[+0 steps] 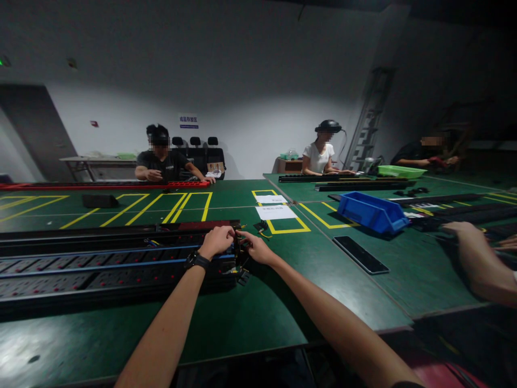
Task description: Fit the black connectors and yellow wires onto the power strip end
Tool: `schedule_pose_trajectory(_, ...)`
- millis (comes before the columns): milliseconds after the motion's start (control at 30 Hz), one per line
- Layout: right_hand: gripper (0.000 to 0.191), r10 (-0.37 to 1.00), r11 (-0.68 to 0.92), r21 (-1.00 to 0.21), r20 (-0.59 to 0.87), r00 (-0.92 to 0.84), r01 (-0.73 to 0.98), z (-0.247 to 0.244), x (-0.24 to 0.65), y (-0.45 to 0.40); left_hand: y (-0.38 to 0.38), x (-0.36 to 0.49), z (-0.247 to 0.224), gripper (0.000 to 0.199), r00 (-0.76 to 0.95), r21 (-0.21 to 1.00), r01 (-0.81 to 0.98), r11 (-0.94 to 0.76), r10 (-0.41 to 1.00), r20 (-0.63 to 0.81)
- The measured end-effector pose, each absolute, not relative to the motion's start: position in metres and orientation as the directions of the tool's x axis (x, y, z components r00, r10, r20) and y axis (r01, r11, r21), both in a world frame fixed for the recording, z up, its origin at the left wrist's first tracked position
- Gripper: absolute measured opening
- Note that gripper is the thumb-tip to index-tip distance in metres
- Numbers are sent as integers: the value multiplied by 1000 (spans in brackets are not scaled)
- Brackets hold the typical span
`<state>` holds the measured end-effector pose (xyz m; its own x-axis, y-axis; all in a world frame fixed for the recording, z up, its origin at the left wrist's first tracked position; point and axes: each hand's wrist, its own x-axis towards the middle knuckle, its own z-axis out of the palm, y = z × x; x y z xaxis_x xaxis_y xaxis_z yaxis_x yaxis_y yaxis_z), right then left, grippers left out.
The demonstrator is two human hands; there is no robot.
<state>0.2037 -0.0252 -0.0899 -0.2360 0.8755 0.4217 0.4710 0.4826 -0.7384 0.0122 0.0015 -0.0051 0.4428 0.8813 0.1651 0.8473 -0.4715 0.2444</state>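
Note:
Long black power strips point(139, 275) lie side by side on the left of the green table, with dark outlet rows, small red marks and blue edge lines. My left hand point(218, 241), with a black watch on the wrist, is curled over the right end of the rear strip. Facing it, my right hand point(257, 248) brings its thumb and index finger to the same end. What the fingertips hold there is too small and dark to make out. Short wires with a black connector point(243, 277) hang from the strip ends just below my hands.
A small black part with wires point(263, 228) lies beyond my right hand, near paper sheets point(277, 212). To the right are a dark tablet-like slab point(361, 254), a blue bin point(371, 212) and another person's hand point(470, 250). Several people sit around the table.

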Motion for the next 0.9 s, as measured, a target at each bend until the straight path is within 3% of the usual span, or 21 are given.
schedule_pose_trajectory(900,84,876,482,-740,415,-246,469,-89,204,-26,1,11,-6,27,438,262,843,-469,883,169)
